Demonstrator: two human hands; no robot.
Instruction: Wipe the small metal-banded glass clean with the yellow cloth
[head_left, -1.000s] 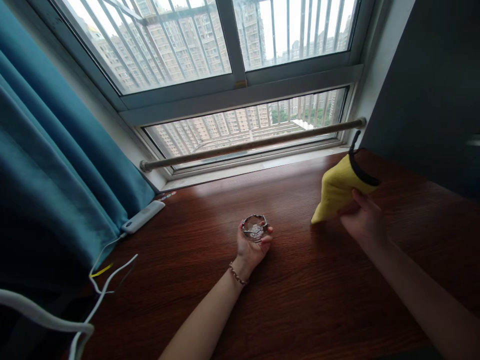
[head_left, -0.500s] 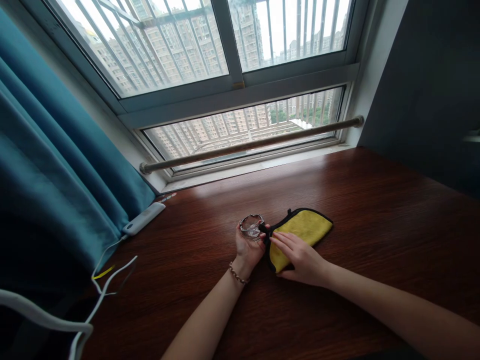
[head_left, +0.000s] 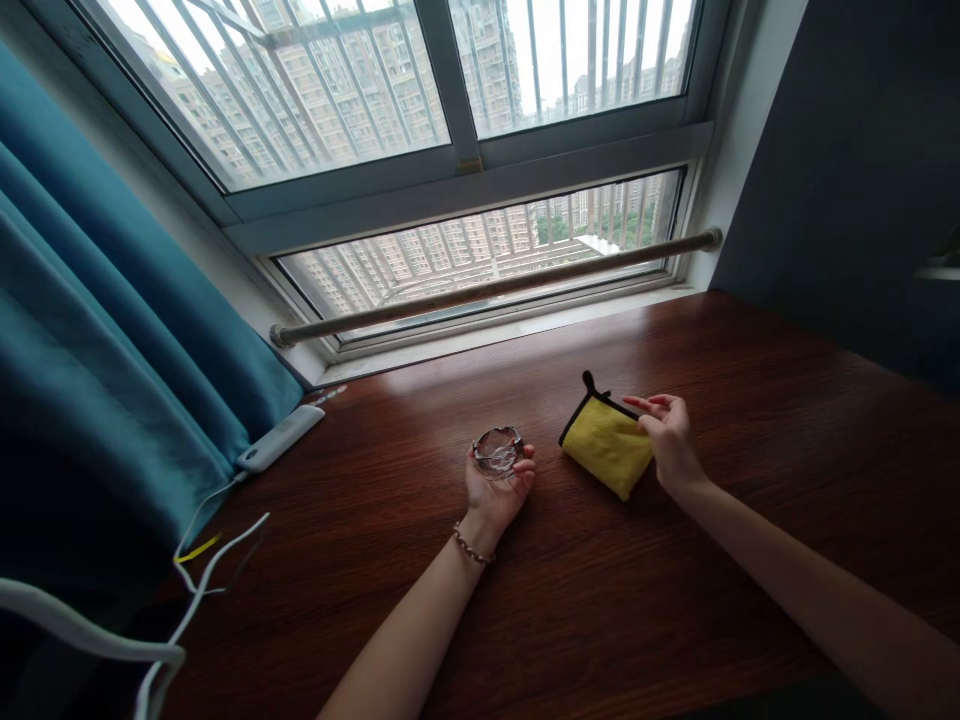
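Note:
My left hand (head_left: 495, 490) rests on the dark wooden table (head_left: 570, 600) and cups a small clear glass ashtray (head_left: 496, 451), fingers curled round its rim; a beaded bracelet sits on that wrist. To its right lies a folded yellow cloth (head_left: 606, 446) with black edging and a black loop. My right hand (head_left: 670, 440) sits at the cloth's right edge, thumb and fingers pinching its upper right corner while the index finger points left over it.
A white power strip (head_left: 279, 437) lies by the teal curtain (head_left: 112, 330) at the left, with white cables (head_left: 202, 560) trailing to the near left corner. A metal rail (head_left: 487, 288) runs along the window behind the table. A dark wall (head_left: 847, 170) stands at the right.
My right hand swept the yellow cloth from the far right to beside the ashtray, then drew it back right, folded smaller. My left hand kept hold of the ashtray.

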